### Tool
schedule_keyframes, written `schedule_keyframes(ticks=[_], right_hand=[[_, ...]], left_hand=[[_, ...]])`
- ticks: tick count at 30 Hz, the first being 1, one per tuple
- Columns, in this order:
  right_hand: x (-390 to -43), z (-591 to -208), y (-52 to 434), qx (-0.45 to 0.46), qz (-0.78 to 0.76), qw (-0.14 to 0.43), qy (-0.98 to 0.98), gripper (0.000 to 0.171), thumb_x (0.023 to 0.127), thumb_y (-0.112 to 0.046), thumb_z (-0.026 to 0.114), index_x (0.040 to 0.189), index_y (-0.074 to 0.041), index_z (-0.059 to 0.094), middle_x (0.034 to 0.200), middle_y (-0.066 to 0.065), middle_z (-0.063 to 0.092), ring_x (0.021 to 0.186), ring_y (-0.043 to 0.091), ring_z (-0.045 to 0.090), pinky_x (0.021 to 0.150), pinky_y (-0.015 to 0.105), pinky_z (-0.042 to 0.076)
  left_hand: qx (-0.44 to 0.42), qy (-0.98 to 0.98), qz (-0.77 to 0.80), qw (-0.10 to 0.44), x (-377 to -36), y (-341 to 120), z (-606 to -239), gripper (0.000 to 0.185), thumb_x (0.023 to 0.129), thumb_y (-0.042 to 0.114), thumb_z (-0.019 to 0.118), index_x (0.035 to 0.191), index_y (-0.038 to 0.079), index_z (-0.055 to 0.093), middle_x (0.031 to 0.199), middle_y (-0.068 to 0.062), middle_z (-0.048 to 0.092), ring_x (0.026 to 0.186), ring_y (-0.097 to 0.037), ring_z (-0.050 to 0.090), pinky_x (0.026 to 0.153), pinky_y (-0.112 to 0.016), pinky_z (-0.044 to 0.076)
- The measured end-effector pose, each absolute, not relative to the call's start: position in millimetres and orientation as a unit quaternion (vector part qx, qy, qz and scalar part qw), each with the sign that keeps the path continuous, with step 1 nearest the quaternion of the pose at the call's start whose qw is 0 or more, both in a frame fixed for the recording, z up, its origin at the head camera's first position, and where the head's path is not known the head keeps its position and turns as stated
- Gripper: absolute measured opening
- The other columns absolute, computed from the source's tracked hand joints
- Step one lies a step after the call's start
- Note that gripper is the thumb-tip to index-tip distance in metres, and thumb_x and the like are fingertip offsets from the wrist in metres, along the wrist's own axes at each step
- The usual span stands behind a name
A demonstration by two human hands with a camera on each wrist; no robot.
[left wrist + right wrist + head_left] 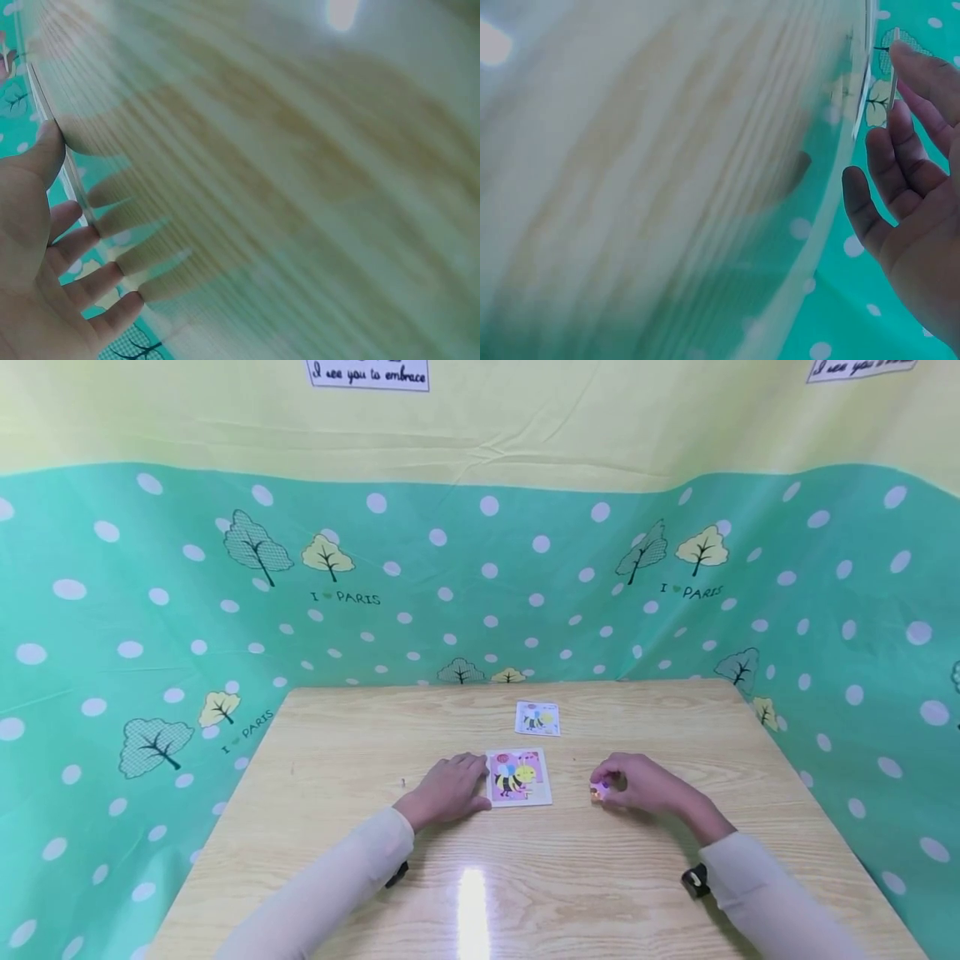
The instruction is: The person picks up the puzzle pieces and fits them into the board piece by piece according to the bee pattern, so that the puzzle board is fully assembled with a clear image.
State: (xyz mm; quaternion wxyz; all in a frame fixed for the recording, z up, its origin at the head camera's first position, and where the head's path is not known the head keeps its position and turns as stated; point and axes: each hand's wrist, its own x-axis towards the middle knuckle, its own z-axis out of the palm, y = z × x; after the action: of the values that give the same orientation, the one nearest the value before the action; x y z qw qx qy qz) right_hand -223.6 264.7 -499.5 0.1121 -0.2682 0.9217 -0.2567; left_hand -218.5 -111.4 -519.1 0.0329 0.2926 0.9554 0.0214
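Observation:
A square bee puzzle board (pixel 517 757) with a pale border lies flat on the wooden table (pixel 360 718). The left hand (pixel 448 787) rests along its left side, thumb near the lower corner and fingers near the upper one. Those fingers are spread and fairly straight in the left wrist view. To the right of the board, the right hand (pixel 633 783) pinches a small pink-and-orange puzzle piece (pixel 597 792) between thumb and fingertips, close over the table. In the right wrist view this piece (pixel 894 67) shows edge-on as a thin slab.
Behind the board lies a smaller card (pixel 537 719) with a matching bee picture. A tiny bit (pixel 402 782) sits left of the left hand. Green polka-dot cloth (pixel 450 585) hangs around the table's back and sides. Light glares off the table near the front.

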Motion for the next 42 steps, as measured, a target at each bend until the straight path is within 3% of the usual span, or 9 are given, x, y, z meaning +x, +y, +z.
schedule_keyframes(ticks=[7,16,29,42], right_hand=[[-229,-503,247,-0.258,-0.258,0.123,0.923,0.027,0.085,-0.025,0.082,0.111,-0.024,0.073,0.101,-0.012,0.067,0.093,0.006,0.059,0.082,0.024,0.054],[-236,-504,223,-0.259,-0.268,0.135,0.918,0.029,0.084,-0.021,0.082,0.111,-0.023,0.074,0.103,-0.011,0.067,0.096,0.007,0.060,0.088,0.028,0.055],[-239,-501,190,-0.306,-0.245,0.134,0.910,0.027,0.083,-0.021,0.082,0.110,-0.021,0.075,0.099,-0.010,0.065,0.090,0.007,0.056,0.083,0.028,0.053],[-246,-506,162,-0.319,-0.222,0.151,0.909,0.028,0.082,-0.022,0.082,0.110,-0.020,0.076,0.099,-0.011,0.065,0.091,0.006,0.057,0.088,0.031,0.053]], left_hand=[[0.296,0.954,0.025,0.040,-218,-111,-515,0.069,0.094,0.060,0.062,0.141,0.011,0.053,0.152,-0.012,0.053,0.141,-0.032,0.050,0.110,-0.051,0.050],[0.294,0.955,0.025,0.037,-219,-112,-519,0.069,0.095,0.060,0.061,0.142,0.011,0.053,0.152,-0.012,0.052,0.142,-0.031,0.049,0.111,-0.051,0.049],[0.296,0.954,0.019,0.036,-218,-112,-518,0.068,0.093,0.061,0.063,0.140,0.012,0.054,0.151,-0.011,0.054,0.141,-0.031,0.050,0.110,-0.050,0.050],[0.293,0.955,0.023,0.041,-218,-112,-517,0.068,0.094,0.061,0.062,0.141,0.013,0.053,0.152,-0.011,0.052,0.142,-0.030,0.049,0.111,-0.050,0.049]])
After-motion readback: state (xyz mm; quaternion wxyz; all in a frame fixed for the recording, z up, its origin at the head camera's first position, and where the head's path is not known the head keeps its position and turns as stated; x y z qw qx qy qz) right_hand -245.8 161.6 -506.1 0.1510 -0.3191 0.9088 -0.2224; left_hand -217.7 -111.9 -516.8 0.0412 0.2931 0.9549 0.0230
